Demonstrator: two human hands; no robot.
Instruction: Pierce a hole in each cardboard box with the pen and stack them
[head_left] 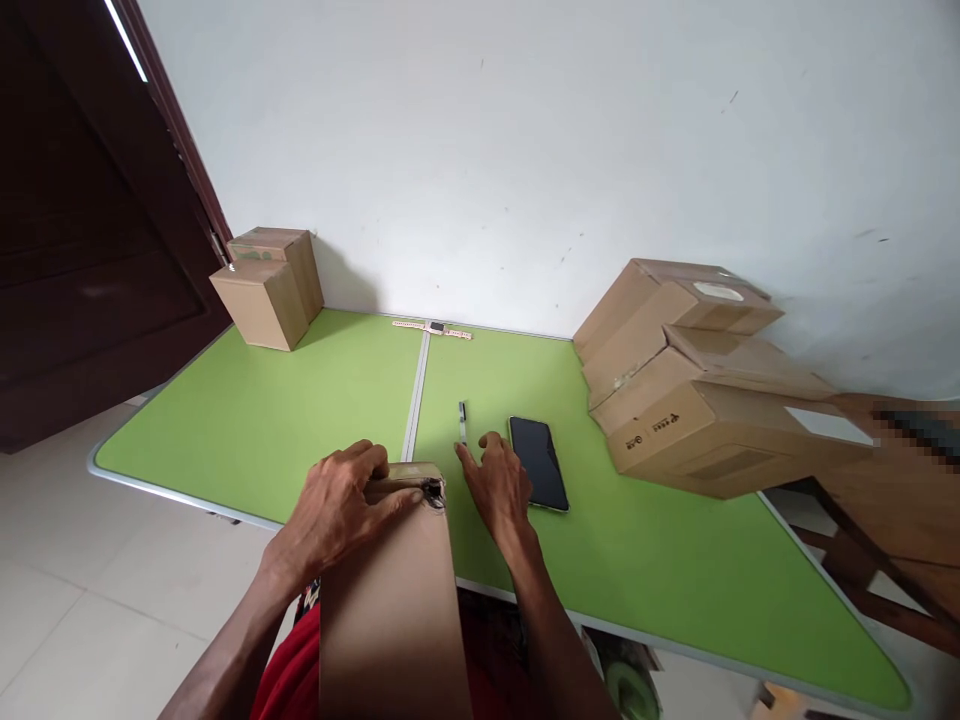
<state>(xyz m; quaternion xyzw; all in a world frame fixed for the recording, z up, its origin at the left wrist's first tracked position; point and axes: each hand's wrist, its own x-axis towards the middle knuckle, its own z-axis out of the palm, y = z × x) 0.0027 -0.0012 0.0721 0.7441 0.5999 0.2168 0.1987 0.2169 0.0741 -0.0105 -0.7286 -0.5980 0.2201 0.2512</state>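
My left hand (337, 510) is closed over the top edge of a tall cardboard box (390, 610), its thumb lying along the edge. The box stands upright against my body at the table's front edge. A torn hole with a dark, scuffed rim (433, 493) shows at its upper right corner. Over the table, my right hand (499, 485) is open, with thumb and index finger apart. Just beyond the thumb tip lies a slim grey tool with a dark end (462, 422); whether they touch I cannot tell. Beside that hand lies a dark-screened tablet or large phone (538, 462).
Several cardboard boxes (667, 420) are piled at the right of the green table (637, 560). Two smaller boxes (259, 305) stand at the back left. A watch with a patterned strap (435, 328) lies by the wall. A dark door (90, 220) is at the left.
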